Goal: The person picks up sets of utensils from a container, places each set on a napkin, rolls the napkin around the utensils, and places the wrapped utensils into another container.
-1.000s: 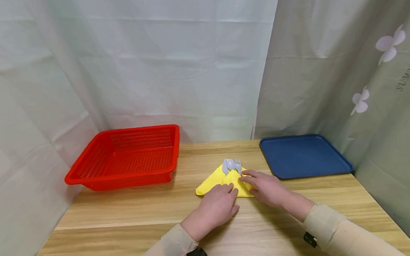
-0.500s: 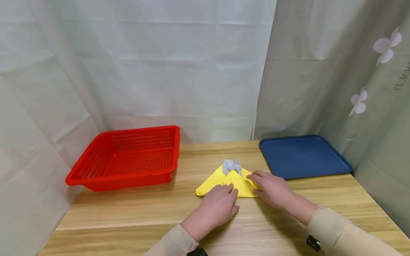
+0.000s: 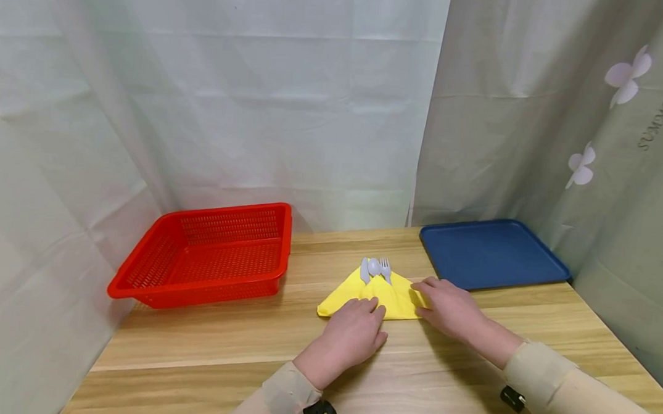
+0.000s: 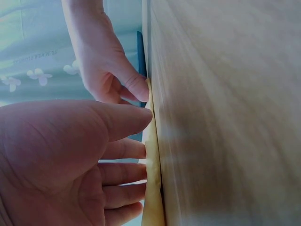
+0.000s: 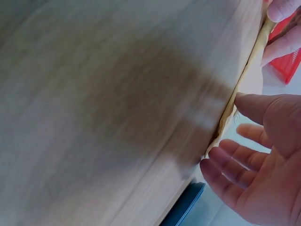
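Note:
A yellow napkin, folded to a triangle, lies on the wooden table with its long edge toward me. A pale knife, spoon and fork stick out of its fold at the top, side by side. My left hand rests its fingertips on the napkin's middle near the front edge. My right hand touches the napkin's right corner with spread, slightly bent fingers. In the left wrist view the left fingers reach straight to the napkin.
A red perforated basket stands at the left of the table. At the back right lies a flat blue tray. Pale curtains hang behind the table and on both sides.
My right hand has slid to the right along the napkin, from beside the fork out to the right corner. The left hand has stayed in place on the napkin.

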The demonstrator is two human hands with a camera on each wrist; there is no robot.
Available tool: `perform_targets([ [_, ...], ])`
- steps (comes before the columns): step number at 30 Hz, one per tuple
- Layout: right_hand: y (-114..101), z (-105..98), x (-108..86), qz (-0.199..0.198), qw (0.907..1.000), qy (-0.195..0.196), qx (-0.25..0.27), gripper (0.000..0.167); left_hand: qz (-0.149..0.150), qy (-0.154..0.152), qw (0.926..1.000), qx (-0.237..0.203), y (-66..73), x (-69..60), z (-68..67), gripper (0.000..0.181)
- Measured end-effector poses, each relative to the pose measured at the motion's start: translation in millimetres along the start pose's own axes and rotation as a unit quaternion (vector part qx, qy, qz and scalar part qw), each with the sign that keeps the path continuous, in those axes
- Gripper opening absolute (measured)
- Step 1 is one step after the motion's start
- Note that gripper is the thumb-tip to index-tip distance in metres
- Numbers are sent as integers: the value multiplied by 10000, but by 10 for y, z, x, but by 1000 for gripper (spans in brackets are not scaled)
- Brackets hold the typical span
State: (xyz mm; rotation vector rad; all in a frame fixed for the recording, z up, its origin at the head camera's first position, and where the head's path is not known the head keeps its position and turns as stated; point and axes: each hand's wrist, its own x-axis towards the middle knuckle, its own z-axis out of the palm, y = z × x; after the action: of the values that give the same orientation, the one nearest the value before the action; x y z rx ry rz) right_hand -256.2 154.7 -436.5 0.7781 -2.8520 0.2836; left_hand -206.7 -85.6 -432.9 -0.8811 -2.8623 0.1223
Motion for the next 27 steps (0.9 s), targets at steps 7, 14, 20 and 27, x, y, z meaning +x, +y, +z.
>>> perform_targets([
  [7,19,-29,-26,253,9995,-103,-141,54,-1,-11,10000,-13,6,-5,-5,47],
  [14,25,-54,-19,386,9989,-227,-115,56,-19,-101,9999,-45,5,-7,-10,49],
  [20,41,-74,10,588,9975,-382,-9,63,-22,-90,10000,-22,-4,4,17,49],
  [27,63,-70,58,809,9943,-630,274,63,-22,-106,9999,-12,-6,3,26,48],
])
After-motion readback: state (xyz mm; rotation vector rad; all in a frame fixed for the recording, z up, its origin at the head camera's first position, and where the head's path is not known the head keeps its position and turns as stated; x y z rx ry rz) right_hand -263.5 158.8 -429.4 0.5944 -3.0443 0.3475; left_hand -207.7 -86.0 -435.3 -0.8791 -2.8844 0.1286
